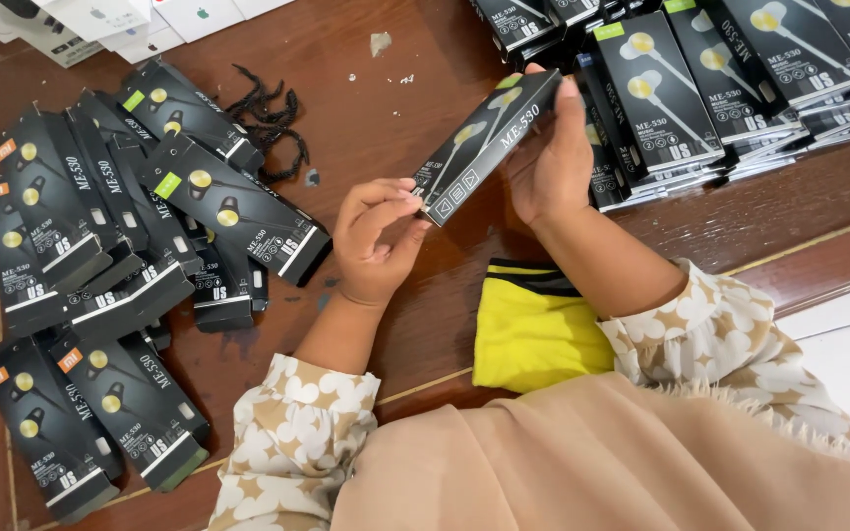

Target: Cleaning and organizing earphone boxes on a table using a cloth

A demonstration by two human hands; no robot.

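Observation:
A long black earphone box with yellow earbuds pictured on it is held slantwise above the brown wooden table. My right hand grips its upper end from behind, thumb over the top edge. My left hand pinches the lower end flap with its fingertips. Both sleeves are cream with a star pattern.
A loose heap of matching black boxes lies at the left. Neater stacks of the same boxes fill the upper right. Black twist ties lie near the heap. A yellow and black cloth sits by my lap. White boxes stand top left.

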